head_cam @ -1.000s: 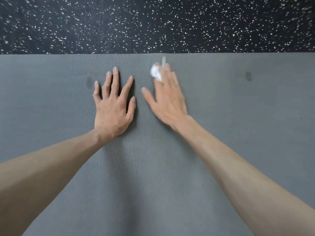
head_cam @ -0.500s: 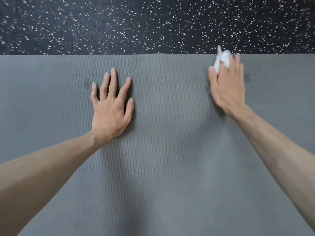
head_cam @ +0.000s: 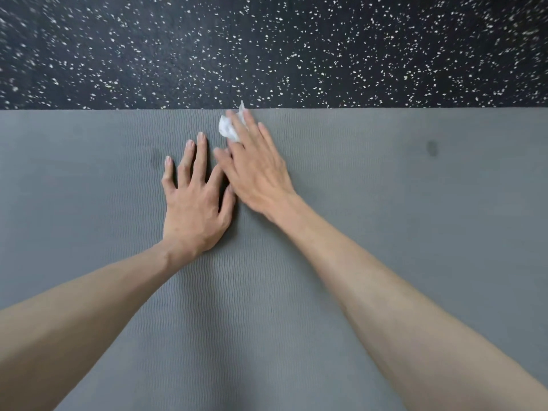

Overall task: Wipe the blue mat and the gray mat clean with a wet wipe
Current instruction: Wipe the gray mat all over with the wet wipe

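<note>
Two fingers of the right hand [head_cam: 258, 170] press a crumpled wet wipe [head_cam: 227, 128] flat to the gray mat [head_cam: 385, 232] near its far edge, grip closed on the wipe w/ fingers on top. Left hand [head_cam: 194, 203] lies open, palm down just beside it, pinning the mat. Wipe looks soft, limp & light, prob. best bunched under the fingertips; mat seems thin & flexible, apt to shift on the speckled floor [head_cam: 267, 48].

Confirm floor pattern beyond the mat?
Black floor with white speckles, clearest in the head view.
</note>
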